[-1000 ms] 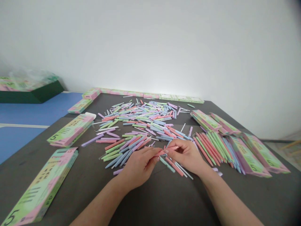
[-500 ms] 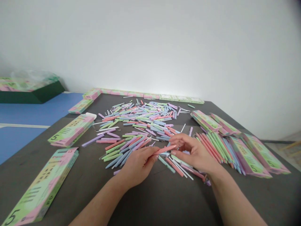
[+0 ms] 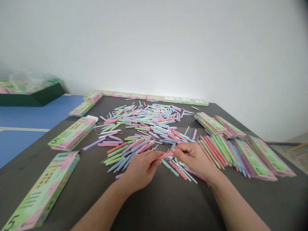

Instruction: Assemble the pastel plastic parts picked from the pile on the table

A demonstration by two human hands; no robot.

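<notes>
Head view: a slim coral-pink plastic pen is at the near side of the loose pastel pen heap, its long axis running crosswise between the left hand and right hand; both hands' fingers pinch it narrowly, one at either end.

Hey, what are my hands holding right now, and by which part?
A coral pen piece: the left hand pinches one end, the right hand's fingertips the other.
</notes>
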